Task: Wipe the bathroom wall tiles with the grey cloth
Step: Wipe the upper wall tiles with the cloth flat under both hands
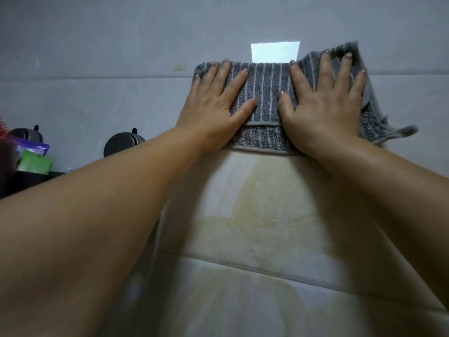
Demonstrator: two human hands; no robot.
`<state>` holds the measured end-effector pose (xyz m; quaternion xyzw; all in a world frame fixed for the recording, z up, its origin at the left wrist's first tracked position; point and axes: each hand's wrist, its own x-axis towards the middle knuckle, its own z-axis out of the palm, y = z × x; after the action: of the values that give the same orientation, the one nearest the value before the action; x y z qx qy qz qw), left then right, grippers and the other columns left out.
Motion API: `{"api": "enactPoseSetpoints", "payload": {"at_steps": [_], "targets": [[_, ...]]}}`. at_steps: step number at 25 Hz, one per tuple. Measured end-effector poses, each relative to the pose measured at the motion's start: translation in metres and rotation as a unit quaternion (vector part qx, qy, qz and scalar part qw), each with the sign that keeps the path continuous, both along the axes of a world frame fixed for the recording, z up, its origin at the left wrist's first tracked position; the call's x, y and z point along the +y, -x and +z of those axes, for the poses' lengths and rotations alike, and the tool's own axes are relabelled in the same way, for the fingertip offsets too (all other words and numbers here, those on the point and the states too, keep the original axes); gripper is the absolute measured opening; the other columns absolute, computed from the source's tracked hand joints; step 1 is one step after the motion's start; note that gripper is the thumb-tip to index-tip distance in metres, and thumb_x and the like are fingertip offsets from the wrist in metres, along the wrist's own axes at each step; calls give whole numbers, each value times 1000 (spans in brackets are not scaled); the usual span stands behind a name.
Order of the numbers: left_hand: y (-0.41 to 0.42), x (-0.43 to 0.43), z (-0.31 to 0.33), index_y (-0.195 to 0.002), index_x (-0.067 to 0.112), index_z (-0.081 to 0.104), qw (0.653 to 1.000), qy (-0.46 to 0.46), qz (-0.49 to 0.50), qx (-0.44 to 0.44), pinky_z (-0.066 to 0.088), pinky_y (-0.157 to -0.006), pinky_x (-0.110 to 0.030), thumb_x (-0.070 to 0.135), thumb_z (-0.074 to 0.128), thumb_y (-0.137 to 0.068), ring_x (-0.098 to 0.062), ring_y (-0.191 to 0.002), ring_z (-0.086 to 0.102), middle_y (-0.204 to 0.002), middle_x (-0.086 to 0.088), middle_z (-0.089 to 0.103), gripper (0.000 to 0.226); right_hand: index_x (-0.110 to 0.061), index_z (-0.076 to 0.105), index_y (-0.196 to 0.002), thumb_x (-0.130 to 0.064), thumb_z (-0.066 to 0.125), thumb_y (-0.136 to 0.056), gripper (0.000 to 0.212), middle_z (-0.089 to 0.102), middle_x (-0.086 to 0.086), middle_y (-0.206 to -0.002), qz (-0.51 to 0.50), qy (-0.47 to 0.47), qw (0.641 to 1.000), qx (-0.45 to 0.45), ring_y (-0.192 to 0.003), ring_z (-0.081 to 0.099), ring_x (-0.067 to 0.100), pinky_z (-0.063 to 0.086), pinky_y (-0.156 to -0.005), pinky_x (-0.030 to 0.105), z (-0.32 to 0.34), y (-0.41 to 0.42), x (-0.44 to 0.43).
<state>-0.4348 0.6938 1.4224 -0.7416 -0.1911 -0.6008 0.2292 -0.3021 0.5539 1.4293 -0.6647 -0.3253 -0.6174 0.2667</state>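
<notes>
A grey cloth (pixel 267 93) with pale stripes lies folded flat against the wall tiles (pixel 121 57). My left hand (pixel 213 103) presses its left part with fingers spread. My right hand (pixel 325 100) presses its right part the same way, palm flat. The cloth's right end hangs loose past my right hand. Below the cloth the tile (pixel 267 215) shows yellowish stains and a grout line.
A bright rectangular reflection (pixel 275 51) sits on the tile just above the cloth. At the left, two dark suction hooks (pixel 121 143) hold a black rack (pixel 29 178) with green and purple packets (pixel 34 159).
</notes>
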Motion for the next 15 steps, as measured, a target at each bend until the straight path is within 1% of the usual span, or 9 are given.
{"api": "enactPoseSetpoints", "payload": {"at_steps": [3, 7, 12, 15], "targets": [[4, 7, -24, -158, 35, 7, 1000, 14, 3, -22, -4, -124, -42, 63, 20, -97, -18, -153, -6, -167, -1, -3, 68, -37, 7, -153, -57, 17, -96, 61, -3, 10, -163, 10, 17, 1000, -22, -148, -11, 34, -9, -117, 53, -19, 5, 5], [-2, 1, -46, -158, 34, 5, 998, 48, 2, -44, -6, -124, -42, 60, 22, -101, -18, -153, -9, -167, -1, -5, 65, -34, 8, -154, -54, 19, -97, 61, -4, 11, -162, 18, 25, 999, -28, -148, -11, 35, -8, -118, 54, -38, 10, 8], [-13, -9, -92, -158, 32, 6, 998, 34, 8, -50, -9, -123, -42, 63, 9, -93, -19, -153, -9, -167, -3, -4, 72, -34, 13, -153, -52, 21, -97, 60, 0, 12, -162, 37, 39, 996, -70, -148, -6, 36, -7, -118, 54, -70, 6, 9], [-18, -13, -95, -158, 33, 6, 997, 41, 9, -63, -10, -123, -41, 65, 8, -91, -19, -153, -8, -167, -3, -3, 73, -37, 14, -153, -55, 20, -95, 61, 1, 10, -163, 31, 55, 994, -85, -149, -5, 34, -5, -118, 53, -72, -6, -3]]}}
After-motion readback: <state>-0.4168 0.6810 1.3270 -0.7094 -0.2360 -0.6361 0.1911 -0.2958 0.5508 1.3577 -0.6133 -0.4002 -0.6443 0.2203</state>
